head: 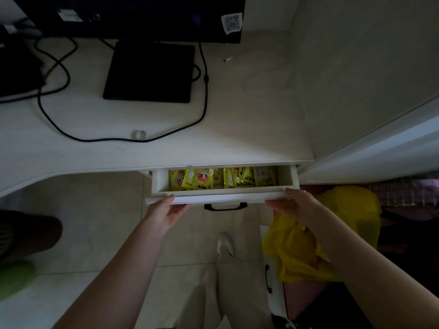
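Nearest the viewer, below and between the hands, a white shoe [224,244] stands on the pale tiled floor [95,222]. Under the right forearm, close behind the right hand, lies a crumpled yellow plastic bag [299,252].

The left hand [166,210] grasps the left end of the front panel of the white wooden drawer [225,198], with the thumb on the top edge and the fingers beneath the panel. The right hand [289,201] grasps the right end of the same panel in the same manner. The black bar handle [225,206] sits on the panel face midway between the hands, and neither hand touches it.

The drawer is partly pulled out from under the white desk [95,150]. Just beyond the hands, inside the drawer, yellow printed snack sachets [197,179] stand packed on edge in a row. They fill the middle of the compartment and stop short of the left wall.

On the desk, ahead of the left hand, lies a small clear ring [138,134]. A black cable [95,139] runs just beside it and loops away to the left. Farther ahead of the left hand rests a flat black rectangular monitor base [149,72]. Farthest from both hands is the black monitor [142,17], which carries a white printed sticker [231,23] on its right corner.
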The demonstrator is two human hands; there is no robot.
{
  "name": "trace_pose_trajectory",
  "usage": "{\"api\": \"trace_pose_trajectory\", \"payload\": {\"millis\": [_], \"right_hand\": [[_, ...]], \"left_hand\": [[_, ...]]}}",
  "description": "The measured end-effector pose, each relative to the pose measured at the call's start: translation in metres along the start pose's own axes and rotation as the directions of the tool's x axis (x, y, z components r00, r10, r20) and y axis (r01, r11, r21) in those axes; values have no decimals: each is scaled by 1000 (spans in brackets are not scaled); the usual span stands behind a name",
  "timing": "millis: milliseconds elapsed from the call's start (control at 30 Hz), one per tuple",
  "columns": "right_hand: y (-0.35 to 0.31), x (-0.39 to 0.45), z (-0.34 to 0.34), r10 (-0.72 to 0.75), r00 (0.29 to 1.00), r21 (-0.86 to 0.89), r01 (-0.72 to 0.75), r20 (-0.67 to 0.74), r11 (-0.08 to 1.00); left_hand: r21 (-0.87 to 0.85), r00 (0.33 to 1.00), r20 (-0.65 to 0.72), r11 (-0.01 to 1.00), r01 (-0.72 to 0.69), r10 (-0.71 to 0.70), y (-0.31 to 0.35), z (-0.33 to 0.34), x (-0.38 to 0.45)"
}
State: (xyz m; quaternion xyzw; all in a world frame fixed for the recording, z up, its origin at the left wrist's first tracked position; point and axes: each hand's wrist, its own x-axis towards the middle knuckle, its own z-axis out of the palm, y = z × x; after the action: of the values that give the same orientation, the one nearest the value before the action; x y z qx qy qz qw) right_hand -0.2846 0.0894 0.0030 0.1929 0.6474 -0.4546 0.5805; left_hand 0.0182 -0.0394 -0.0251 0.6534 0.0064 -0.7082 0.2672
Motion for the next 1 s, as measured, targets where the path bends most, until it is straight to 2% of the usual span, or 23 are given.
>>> {"api": "trace_pose_trajectory", "payload": {"millis": [233,367,567,800,1000], "right_hand": [[-19,10,3,5,987,-78,8,163,997],[-30,19,16,34,990,-91,-22,140,996],[-41,30,27,-17,984,-59,28,180,998],[-52,36,35,-35,989,-34,40,145,999],[-45,31,38,-76,993,-72,83,86,994]], "left_hand": [[149,999,46,989,-18,11,20,20,1],[178,998,68,984,-17,5,31,25,3],[199,994,105,980,-30,9,44,34,6],[187,991,130,982,-36,12,50,40,7],[208,986,134,969,-129,103,46,34,-3]]}}
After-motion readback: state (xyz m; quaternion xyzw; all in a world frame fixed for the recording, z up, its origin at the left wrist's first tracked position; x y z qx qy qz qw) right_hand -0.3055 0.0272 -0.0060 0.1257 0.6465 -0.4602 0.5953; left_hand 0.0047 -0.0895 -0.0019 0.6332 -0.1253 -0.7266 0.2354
